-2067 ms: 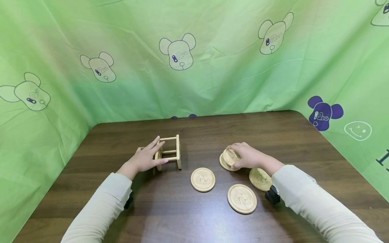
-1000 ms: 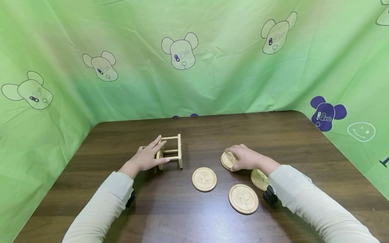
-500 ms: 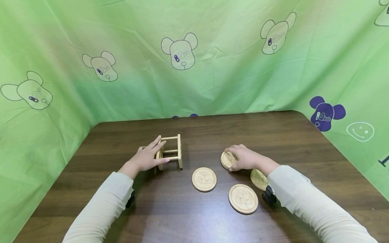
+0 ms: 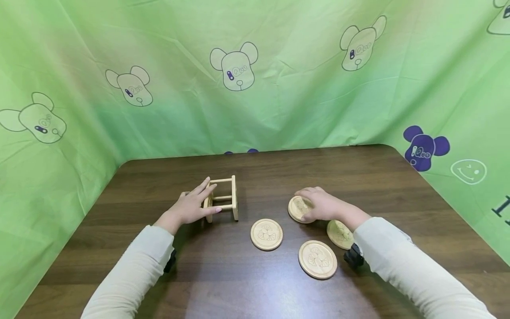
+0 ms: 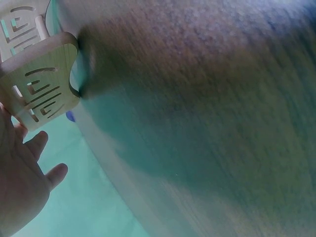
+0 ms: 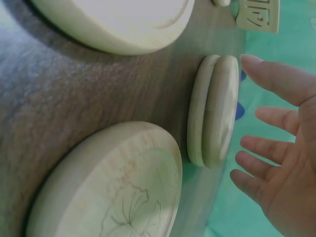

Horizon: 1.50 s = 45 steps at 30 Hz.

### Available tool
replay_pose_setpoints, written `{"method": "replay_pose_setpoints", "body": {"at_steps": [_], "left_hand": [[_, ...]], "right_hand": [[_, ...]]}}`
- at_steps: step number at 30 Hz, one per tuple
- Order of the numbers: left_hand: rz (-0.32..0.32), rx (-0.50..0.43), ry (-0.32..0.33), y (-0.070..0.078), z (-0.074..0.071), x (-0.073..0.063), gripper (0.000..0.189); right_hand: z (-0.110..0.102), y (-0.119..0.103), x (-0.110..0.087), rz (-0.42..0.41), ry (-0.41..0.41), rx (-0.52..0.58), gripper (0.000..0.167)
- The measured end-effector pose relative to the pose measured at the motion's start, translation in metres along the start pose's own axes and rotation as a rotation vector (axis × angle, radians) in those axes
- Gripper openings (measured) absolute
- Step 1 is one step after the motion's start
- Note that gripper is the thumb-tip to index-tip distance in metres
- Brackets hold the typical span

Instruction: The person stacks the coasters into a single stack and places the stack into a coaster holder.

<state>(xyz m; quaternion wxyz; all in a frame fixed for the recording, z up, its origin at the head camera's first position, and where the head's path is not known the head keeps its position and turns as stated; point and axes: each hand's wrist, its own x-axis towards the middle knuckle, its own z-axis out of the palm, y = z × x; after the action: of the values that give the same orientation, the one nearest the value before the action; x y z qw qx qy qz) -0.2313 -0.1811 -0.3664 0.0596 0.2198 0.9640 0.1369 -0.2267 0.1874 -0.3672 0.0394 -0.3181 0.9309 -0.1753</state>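
My left hand (image 4: 186,210) rests on the near-left side of a light wooden coaster rack (image 4: 234,198), its fingers fairly straight over the side panel and rods. In the left wrist view, the rack's slotted panel (image 5: 44,91) shows beside the fingertips. Farther right, my right hand (image 4: 324,205) hovers with loosely bent fingers over two stacked round wooden coasters (image 4: 296,212). The right wrist view has a gap between those fingers and the upper coaster (image 6: 222,116). Three more coasters engraved with leaves lie flat: one left (image 4: 266,235), one near (image 4: 317,260), one beside the right wrist (image 4: 338,234).
A dark brown wooden table (image 4: 223,274) carries everything. Green printed cloth (image 4: 279,110) hangs behind it and along both sides. A black wrist camera (image 4: 353,255) sits under the right cuff, close to one coaster.
About two seconds ago the right hand held a coaster askew above another one. That coaster now lies stacked evenly on it and the fingers are off it. My left hand has kept its place.
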Motion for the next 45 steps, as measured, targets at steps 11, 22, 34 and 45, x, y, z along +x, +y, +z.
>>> {"method": "replay_pose_setpoints", "body": {"at_steps": [11,22,34,45], "left_hand": [[-0.003,0.005,-0.008,0.0,0.0,0.001,0.082],[0.003,0.01,-0.001,0.0,0.0,0.001,0.083],[0.01,0.008,0.003,-0.001,0.0,0.001,0.082],[0.007,0.008,0.003,-0.001,0.0,0.001,0.081]], "right_hand": [[-0.008,-0.002,-0.017,-0.006,0.049,0.013,0.06],[-0.013,-0.001,-0.04,0.006,0.074,0.02,0.061],[-0.018,-0.001,-0.062,0.021,0.059,0.06,0.059],[-0.012,0.0,-0.074,0.024,0.023,0.057,0.056]]}}
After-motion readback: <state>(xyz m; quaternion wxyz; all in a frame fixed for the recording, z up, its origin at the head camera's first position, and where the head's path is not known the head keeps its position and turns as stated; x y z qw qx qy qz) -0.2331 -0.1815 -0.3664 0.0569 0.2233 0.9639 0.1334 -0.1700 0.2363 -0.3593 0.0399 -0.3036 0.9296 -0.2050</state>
